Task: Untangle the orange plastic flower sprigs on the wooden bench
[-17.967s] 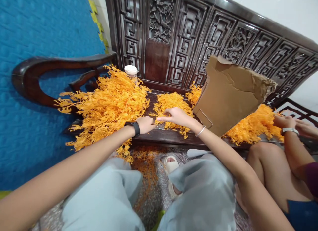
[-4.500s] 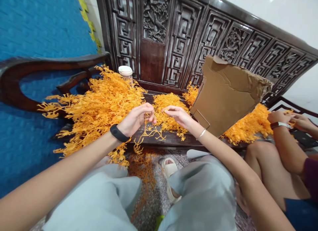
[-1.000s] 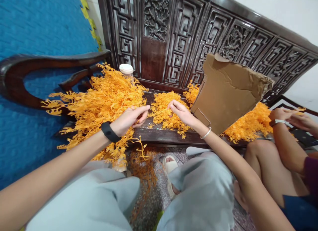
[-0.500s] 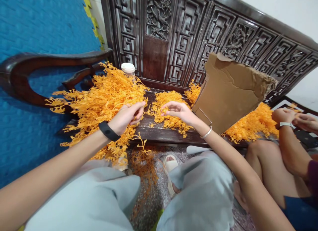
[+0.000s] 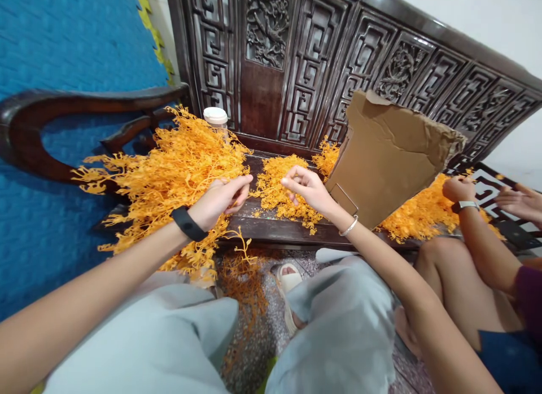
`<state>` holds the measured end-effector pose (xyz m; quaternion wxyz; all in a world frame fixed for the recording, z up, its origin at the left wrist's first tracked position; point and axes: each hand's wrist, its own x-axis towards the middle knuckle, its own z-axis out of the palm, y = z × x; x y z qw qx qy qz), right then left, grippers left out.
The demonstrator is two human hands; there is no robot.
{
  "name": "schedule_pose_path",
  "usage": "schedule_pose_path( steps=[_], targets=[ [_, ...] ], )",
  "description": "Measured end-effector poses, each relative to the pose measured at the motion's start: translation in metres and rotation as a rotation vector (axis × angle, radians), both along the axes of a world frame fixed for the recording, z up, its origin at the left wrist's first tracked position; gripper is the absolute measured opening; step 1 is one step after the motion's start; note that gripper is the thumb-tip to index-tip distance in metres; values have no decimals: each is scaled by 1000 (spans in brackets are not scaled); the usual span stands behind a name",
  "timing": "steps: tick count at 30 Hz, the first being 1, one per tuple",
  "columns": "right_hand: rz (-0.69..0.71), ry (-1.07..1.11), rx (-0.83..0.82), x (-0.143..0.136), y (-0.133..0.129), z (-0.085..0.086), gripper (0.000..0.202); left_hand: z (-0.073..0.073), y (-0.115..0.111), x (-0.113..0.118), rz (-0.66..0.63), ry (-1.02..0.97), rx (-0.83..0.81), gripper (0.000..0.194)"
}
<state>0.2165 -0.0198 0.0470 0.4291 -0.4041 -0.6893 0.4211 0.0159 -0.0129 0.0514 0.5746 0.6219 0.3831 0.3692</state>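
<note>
My left hand (image 5: 224, 197), with a black wristband, is closed in a pinch in front of a large heap of orange branching plastic pieces (image 5: 165, 179). What it holds, if anything, is too small to make out. My right hand (image 5: 307, 189), wearing a silver bracelet, is above a smaller orange pile (image 5: 275, 182) on the dark wooden bench (image 5: 254, 227). Its thumb and forefinger are close together and the other fingers curl below; nothing between them can be made out.
A cardboard piece (image 5: 389, 151) leans upright right of my right hand. Behind the left heap stands a white-lidded container (image 5: 215, 116). Another person's hands (image 5: 459, 189) are at the right by more orange pieces (image 5: 419, 213). Orange strands (image 5: 248, 287) lie on the floor.
My right hand has turned, its thumb and forefinger coming closer together. The small orange bit between my hands is gone from view there. The other person's hands have moved apart.
</note>
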Motion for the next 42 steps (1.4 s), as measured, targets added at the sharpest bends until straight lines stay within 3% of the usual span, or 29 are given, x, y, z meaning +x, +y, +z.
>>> schedule_pose_path(
  steps=[5,14,17,24,28,32,36,42],
  targets=[
    [-12,30,0,2,1,-1,33,1,-1,1,-9,20,7,53],
    [159,54,-16,11,1,1,35,-2,2,-1,-10,-9,-4,51],
    [153,18,-8,11,0,1,30,-2,2,-2,-2,13,7,52],
    [4,-10,51,10,4,-4,22,-4,2,1,-4,77,48,53],
    [-225,44,108,10,10,-4,16,-3,3,2,-26,100,76,52],
    [-457,291,-42,9,13,-1,9,-2,0,5,-117,149,114,52],
    [-602,468,-256,7,17,1,7,1,-6,14,-195,189,194,52],
    [-698,503,-287,0,34,-3,9,-1,-6,32,-139,-18,107,52]
  ],
)
